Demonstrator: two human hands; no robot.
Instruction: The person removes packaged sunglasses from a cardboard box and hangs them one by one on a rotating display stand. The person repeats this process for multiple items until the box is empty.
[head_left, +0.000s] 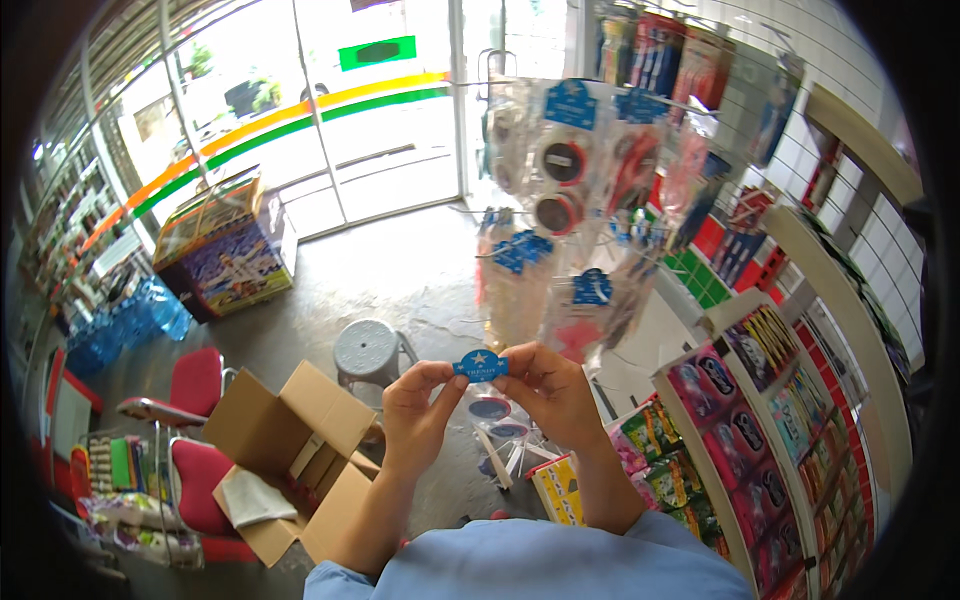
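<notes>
Between both hands, in front of my chest, is a blue header card [481, 366] with a pale star on it. My left hand [415, 408] pinches its left end between thumb and fingers. Its right end is gripped the same way by my right hand [556, 393]. Below the card hangs a clear packet with round dark items [490, 408] in it, partly hidden by my hands. Just beyond, similar packets with blue header cards [570, 105] hang on a rack, some holding round dark pieces with red rims.
An open cardboard box [330, 410] stands at my left, near a grey stool [366, 350] and red chairs [197, 383]. Shelves of colourful packets [715, 385] rise close on my right. Farther off are a large printed box [228, 250], blue bottles [150, 310] and glass doors.
</notes>
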